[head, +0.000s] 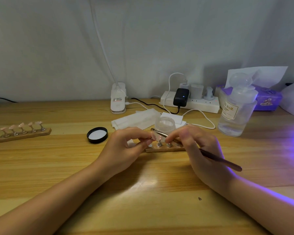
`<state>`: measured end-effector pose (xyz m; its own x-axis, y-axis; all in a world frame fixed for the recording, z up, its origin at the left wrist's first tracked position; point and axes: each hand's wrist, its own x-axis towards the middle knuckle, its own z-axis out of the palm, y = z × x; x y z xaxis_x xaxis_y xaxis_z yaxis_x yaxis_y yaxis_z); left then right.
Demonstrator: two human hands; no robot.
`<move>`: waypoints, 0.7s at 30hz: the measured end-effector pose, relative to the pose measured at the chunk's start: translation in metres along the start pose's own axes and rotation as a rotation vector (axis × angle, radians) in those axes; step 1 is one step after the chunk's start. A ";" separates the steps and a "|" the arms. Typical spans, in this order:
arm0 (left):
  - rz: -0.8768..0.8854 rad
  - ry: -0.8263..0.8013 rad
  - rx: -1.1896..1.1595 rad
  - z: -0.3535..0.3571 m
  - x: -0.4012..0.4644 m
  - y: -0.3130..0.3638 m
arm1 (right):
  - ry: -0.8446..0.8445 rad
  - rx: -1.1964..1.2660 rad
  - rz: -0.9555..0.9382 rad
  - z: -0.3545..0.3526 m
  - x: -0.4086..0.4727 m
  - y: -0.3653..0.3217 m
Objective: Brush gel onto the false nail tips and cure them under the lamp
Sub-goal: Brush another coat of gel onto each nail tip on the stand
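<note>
Two hands at work over a wooden nail stand on the tabletop (pixel 41 167)

The left hand (pixel 126 148) pinches a nail tip (pixel 153 137) above the stand (pixel 165 148); the right hand (pixel 199 146) grasps a brush (pixel 215 158), its head beside that tip, before the open gel jar (pixel 165 123).

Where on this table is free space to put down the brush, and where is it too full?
Bare wood lies between the left nail stand and the black lid, and along the near table edge between the forearms. It is crowded behind the hands: jar, wipes, cables, power strip, bottle.
</note>
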<state>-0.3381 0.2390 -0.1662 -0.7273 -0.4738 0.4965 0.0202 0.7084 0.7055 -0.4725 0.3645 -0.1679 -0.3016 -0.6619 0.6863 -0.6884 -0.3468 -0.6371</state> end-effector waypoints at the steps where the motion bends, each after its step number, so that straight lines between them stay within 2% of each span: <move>1: 0.002 0.000 0.002 0.000 0.000 0.000 | -0.010 -0.016 -0.009 0.001 0.000 0.000; 8: -0.021 0.044 -0.031 -0.001 0.000 0.001 | -0.005 0.087 0.110 -0.003 -0.004 0.003; 14: -0.069 0.068 -0.085 -0.003 0.001 -0.001 | 0.077 0.148 0.178 -0.003 -0.003 0.003; 21: -0.139 0.047 -0.081 -0.003 0.001 0.002 | 0.102 0.194 0.181 -0.002 0.000 0.004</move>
<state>-0.3367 0.2381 -0.1629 -0.6942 -0.5898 0.4126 -0.0223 0.5906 0.8066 -0.4766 0.3642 -0.1695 -0.4803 -0.6576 0.5805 -0.4808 -0.3562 -0.8013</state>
